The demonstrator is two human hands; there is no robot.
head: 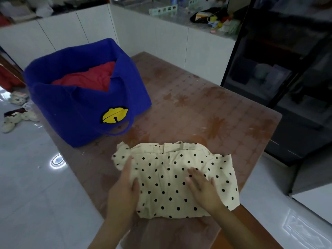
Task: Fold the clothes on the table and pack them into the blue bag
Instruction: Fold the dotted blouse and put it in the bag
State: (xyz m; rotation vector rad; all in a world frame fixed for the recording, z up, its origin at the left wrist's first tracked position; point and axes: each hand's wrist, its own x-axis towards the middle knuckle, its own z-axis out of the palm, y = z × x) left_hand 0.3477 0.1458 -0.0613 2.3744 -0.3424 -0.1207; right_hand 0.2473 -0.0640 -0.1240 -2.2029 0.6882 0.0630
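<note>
A cream garment with black polka dots (172, 178) lies folded into a rough rectangle on the near part of the table (206, 108). My left hand (125, 189) lies along its left edge with straight fingers and the thumb on the cloth. Flat on top of the garment, right of its middle, my right hand (203, 189) presses down with spread fingers. The blue bag (71, 112) with a yellow bell patch stands open at the table's far left, apart from both hands. Red clothing (89, 78) fills its inside.
The brown floral tabletop stretches bare behind and to the right of the garment. White cabinets (161, 38) run along the back, a dark glass-fronted cabinet (287, 78) stands at the right. Slippers (16, 112) lie on the glossy floor at the left.
</note>
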